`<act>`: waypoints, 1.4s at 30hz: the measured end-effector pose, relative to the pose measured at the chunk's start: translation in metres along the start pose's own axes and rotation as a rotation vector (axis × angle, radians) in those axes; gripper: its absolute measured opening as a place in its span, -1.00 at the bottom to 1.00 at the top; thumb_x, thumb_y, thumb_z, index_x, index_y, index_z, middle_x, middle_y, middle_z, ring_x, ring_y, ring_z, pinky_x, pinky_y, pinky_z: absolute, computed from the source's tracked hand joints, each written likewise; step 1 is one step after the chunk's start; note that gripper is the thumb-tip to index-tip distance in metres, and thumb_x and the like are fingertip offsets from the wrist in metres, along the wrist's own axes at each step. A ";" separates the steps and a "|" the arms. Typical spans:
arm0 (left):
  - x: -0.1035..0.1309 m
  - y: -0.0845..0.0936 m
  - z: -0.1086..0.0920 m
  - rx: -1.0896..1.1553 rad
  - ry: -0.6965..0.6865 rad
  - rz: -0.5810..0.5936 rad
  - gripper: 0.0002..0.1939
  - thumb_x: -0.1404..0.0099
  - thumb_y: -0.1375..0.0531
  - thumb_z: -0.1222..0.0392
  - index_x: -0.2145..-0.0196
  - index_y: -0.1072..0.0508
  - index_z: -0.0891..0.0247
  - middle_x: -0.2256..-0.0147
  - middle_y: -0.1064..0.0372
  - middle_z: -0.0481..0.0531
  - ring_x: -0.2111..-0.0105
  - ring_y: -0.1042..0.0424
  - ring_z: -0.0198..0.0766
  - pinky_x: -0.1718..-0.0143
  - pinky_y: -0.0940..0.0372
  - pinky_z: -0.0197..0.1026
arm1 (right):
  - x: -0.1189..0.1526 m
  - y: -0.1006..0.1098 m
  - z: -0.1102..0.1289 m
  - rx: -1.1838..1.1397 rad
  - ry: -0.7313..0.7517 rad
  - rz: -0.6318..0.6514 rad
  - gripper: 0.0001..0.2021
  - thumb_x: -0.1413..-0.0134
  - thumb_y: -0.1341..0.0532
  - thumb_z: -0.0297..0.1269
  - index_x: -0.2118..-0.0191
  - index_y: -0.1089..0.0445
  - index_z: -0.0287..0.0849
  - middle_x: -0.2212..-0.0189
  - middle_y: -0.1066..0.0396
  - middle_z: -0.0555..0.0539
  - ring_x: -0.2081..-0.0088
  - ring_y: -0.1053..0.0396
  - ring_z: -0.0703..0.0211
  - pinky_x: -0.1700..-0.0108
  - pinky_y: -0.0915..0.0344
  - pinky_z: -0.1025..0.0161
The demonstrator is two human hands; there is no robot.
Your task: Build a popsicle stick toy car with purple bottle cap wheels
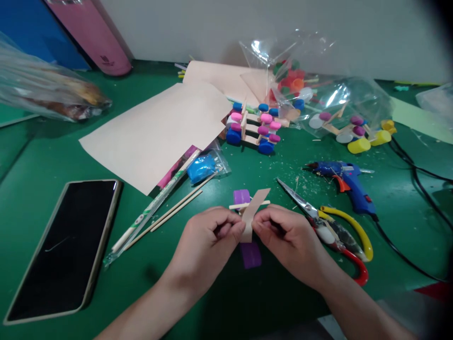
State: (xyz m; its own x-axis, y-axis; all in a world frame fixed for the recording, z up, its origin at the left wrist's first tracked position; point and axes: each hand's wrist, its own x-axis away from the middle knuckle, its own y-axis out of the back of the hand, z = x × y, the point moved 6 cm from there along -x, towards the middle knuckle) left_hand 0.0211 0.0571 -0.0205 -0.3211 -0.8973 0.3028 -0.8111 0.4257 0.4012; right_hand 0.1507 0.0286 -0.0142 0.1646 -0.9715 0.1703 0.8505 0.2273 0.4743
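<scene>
Near the front of the green table, my left hand pinches the left edge of a small pale paper strip. My right hand grips the same strip from the right, its fingers closed. The strip is bent and tilts up to the right. Behind it lies a short wooden stick, sticking out on both sides. One purple piece shows just above the hands and another purple piece below them. How these parts join is hidden by the fingers and the strip.
Scissors and a blue glue gun with a black cord lie right. A phone, straw, thin sticks and paper sheet are left. Behind stand small wheeled models, plastic bags and a pink bottle.
</scene>
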 end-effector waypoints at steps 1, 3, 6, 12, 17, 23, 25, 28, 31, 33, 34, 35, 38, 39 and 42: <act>0.000 0.000 0.000 0.005 -0.003 -0.009 -0.83 -0.10 -0.09 0.27 0.56 -0.44 0.28 0.59 -0.24 -0.08 0.57 -0.22 -0.36 0.57 -0.09 -0.34 | 0.000 0.000 0.000 0.004 0.001 0.000 -0.84 -0.13 -0.06 -0.38 0.47 -0.25 -0.18 0.55 -0.13 0.06 0.53 -0.11 0.34 0.52 -0.07 0.38; 0.000 0.001 -0.001 0.002 -0.007 -0.028 -0.84 -0.08 -0.08 0.30 0.57 -0.43 0.29 0.61 -0.22 -0.10 0.59 -0.20 -0.38 0.58 -0.08 -0.36 | 0.000 0.000 -0.001 0.017 0.001 -0.001 -0.84 -0.13 -0.06 -0.39 0.47 -0.25 -0.18 0.55 -0.12 0.07 0.53 -0.10 0.34 0.52 -0.05 0.38; 0.001 0.002 -0.002 -0.026 -0.035 -0.051 -0.83 -0.09 -0.08 0.31 0.60 -0.41 0.29 0.64 -0.18 -0.11 0.61 -0.17 -0.40 0.60 -0.07 -0.37 | -0.002 0.000 -0.002 0.048 -0.002 0.015 -0.82 -0.14 -0.05 -0.38 0.48 -0.22 -0.18 0.55 -0.11 0.07 0.52 -0.09 0.34 0.51 -0.05 0.37; 0.000 0.003 0.000 -0.043 -0.098 -0.025 -0.82 -0.13 -0.08 0.27 0.54 -0.44 0.30 0.60 -0.24 -0.07 0.59 -0.22 -0.38 0.58 -0.12 -0.36 | -0.005 -0.001 -0.001 0.094 0.005 0.065 -0.80 -0.16 -0.02 -0.39 0.50 -0.15 -0.17 0.53 -0.11 0.06 0.48 -0.11 0.31 0.46 -0.08 0.35; 0.000 0.003 0.002 -0.045 -0.102 -0.021 -0.82 -0.13 -0.06 0.27 0.56 -0.39 0.29 0.61 -0.21 -0.09 0.60 -0.19 -0.39 0.60 -0.11 -0.36 | -0.006 -0.002 0.001 0.088 0.046 0.093 -0.76 -0.16 -0.01 -0.43 0.53 -0.07 -0.16 0.53 -0.12 0.07 0.46 -0.12 0.32 0.42 -0.09 0.36; 0.000 0.004 0.002 -0.087 -0.112 -0.053 -0.83 -0.12 -0.06 0.28 0.60 -0.30 0.28 0.63 -0.17 -0.12 0.64 -0.15 -0.43 0.64 -0.08 -0.39 | -0.007 -0.002 0.000 0.120 0.042 0.111 -0.78 -0.18 0.00 -0.41 0.51 -0.11 -0.17 0.49 -0.18 0.04 0.43 -0.17 0.30 0.39 -0.11 0.34; 0.000 0.004 0.003 -0.076 -0.097 -0.059 -0.86 -0.13 -0.05 0.28 0.56 -0.30 0.27 0.63 -0.17 -0.13 0.64 -0.16 -0.42 0.65 -0.10 -0.38 | -0.007 -0.002 0.000 0.129 0.044 0.102 -0.78 -0.18 0.00 -0.41 0.51 -0.11 -0.17 0.50 -0.18 0.04 0.43 -0.17 0.30 0.39 -0.11 0.34; 0.008 0.005 0.000 -0.090 -0.164 -0.092 -0.92 -0.12 -0.06 0.30 0.51 -0.30 0.27 0.61 -0.20 -0.11 0.63 -0.20 -0.40 0.62 -0.17 -0.35 | -0.008 -0.002 -0.001 0.134 0.050 0.087 -0.78 -0.17 -0.01 -0.41 0.51 -0.11 -0.17 0.51 -0.17 0.05 0.44 -0.16 0.30 0.40 -0.10 0.34; 0.028 0.003 -0.011 -0.227 -0.401 -0.158 -0.96 -0.10 -0.12 0.33 0.43 -0.32 0.26 0.45 -0.28 -0.03 0.47 -0.30 -0.33 0.45 -0.26 -0.28 | -0.007 -0.003 -0.001 0.142 0.053 0.088 -0.79 -0.18 0.00 -0.40 0.49 -0.14 -0.17 0.50 -0.19 0.04 0.43 -0.18 0.29 0.40 -0.11 0.33; 0.044 -0.001 -0.015 -0.378 -0.552 -0.208 -0.84 -0.08 -0.18 0.26 0.31 -0.34 0.24 0.34 -0.30 0.02 0.38 -0.32 -0.25 0.39 -0.26 -0.21 | -0.007 -0.003 -0.002 0.147 0.052 0.091 -0.79 -0.19 0.00 -0.38 0.49 -0.15 -0.17 0.49 -0.21 0.03 0.43 -0.19 0.28 0.40 -0.11 0.32; 0.049 -0.005 -0.014 -0.446 -0.585 -0.205 -0.79 -0.08 -0.20 0.21 0.28 -0.33 0.24 0.34 -0.30 0.03 0.39 -0.32 -0.22 0.41 -0.26 -0.18 | -0.007 -0.003 -0.002 0.150 0.048 0.092 -0.78 -0.19 0.00 -0.38 0.50 -0.15 -0.17 0.49 -0.21 0.03 0.43 -0.19 0.28 0.40 -0.10 0.32; 0.054 -0.008 -0.012 -0.488 -0.623 -0.199 -0.75 -0.09 -0.21 0.18 0.24 -0.33 0.25 0.35 -0.31 0.04 0.40 -0.31 -0.20 0.42 -0.25 -0.16 | -0.006 -0.003 -0.002 0.153 0.045 0.090 -0.78 -0.19 0.00 -0.38 0.50 -0.15 -0.17 0.49 -0.21 0.03 0.43 -0.20 0.28 0.40 -0.10 0.32; 0.060 -0.015 -0.008 -0.555 -0.680 -0.219 -0.71 -0.13 -0.18 0.19 0.17 -0.32 0.31 0.38 -0.32 0.07 0.43 -0.29 -0.19 0.46 -0.23 -0.13 | -0.006 -0.002 -0.002 0.155 0.044 0.077 -0.79 -0.18 0.00 -0.40 0.49 -0.15 -0.17 0.49 -0.21 0.03 0.43 -0.20 0.28 0.39 -0.11 0.33; 0.060 -0.016 -0.008 -0.565 -0.690 -0.226 -0.71 -0.14 -0.18 0.21 0.16 -0.33 0.33 0.40 -0.32 0.07 0.44 -0.29 -0.19 0.47 -0.22 -0.13 | -0.006 -0.002 -0.002 0.154 0.047 0.073 -0.79 -0.18 0.00 -0.41 0.49 -0.15 -0.17 0.49 -0.21 0.03 0.42 -0.20 0.28 0.38 -0.11 0.33; 0.057 -0.018 -0.009 -0.566 -0.715 -0.220 -0.78 -0.17 -0.15 0.25 0.20 -0.35 0.34 0.47 -0.32 0.04 0.49 -0.27 -0.22 0.51 -0.18 -0.16 | -0.006 -0.002 -0.001 0.157 0.053 0.065 -0.80 -0.17 -0.01 -0.42 0.49 -0.14 -0.17 0.49 -0.20 0.04 0.42 -0.19 0.29 0.37 -0.11 0.34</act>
State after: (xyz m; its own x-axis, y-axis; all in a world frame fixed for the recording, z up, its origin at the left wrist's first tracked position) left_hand 0.0218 -0.0007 -0.0023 -0.5651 -0.7434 -0.3578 -0.5913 0.0626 0.8040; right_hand 0.1483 0.0336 -0.0169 0.2457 -0.9558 0.1613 0.7498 0.2929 0.5933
